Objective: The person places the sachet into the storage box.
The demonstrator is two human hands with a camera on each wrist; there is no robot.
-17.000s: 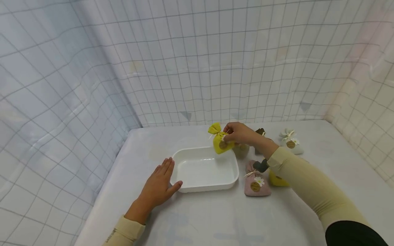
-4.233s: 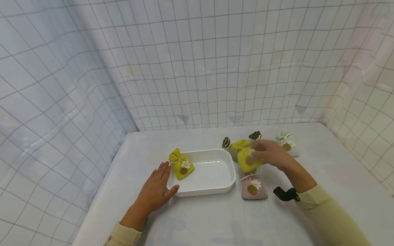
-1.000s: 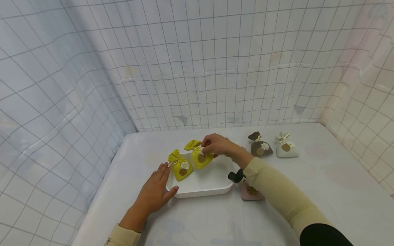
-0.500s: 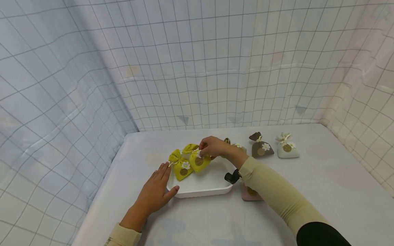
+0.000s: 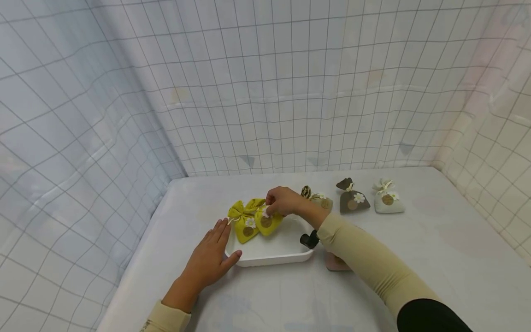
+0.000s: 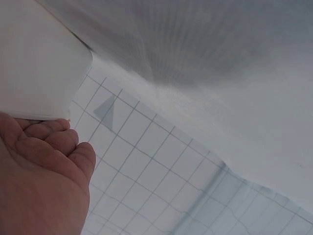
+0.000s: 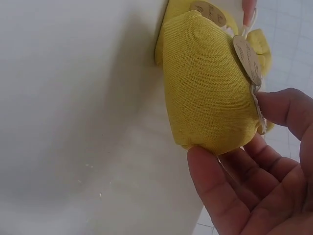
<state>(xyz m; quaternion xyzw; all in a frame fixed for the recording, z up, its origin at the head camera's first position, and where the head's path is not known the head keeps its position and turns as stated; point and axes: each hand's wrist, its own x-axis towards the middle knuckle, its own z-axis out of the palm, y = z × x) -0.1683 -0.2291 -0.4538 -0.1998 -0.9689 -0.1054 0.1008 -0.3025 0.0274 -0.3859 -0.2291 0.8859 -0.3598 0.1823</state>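
My right hand (image 5: pixel 283 201) pinches a yellow drawstring sachet (image 7: pixel 210 83) between thumb and fingers, low over the white dish (image 5: pixel 274 260). The sachet bears a round brown tag and a white flower. Beside it, at the dish's left end, lies another yellow sachet (image 5: pixel 245 229); the two overlap in the head view. My left hand (image 5: pixel 209 253) rests with straight fingers against the dish's left rim, thumb at the front corner. In the left wrist view its fingers (image 6: pixel 63 139) lie along the dish's edge.
Right of the dish lie a beige sachet (image 5: pixel 323 202), a dark brown sachet (image 5: pixel 352 201) and a pale grey sachet (image 5: pixel 388 202). A pink sachet (image 5: pixel 337 263) is mostly hidden under the right forearm. Behind the white table (image 5: pixel 265 299) hangs a checked curtain (image 5: pixel 274 92).
Since 4.2 s ago, my right hand has carried the second yellow sachet left from beside the dish. In the last second it has lowered toward the first. The left hand stays at the rim.
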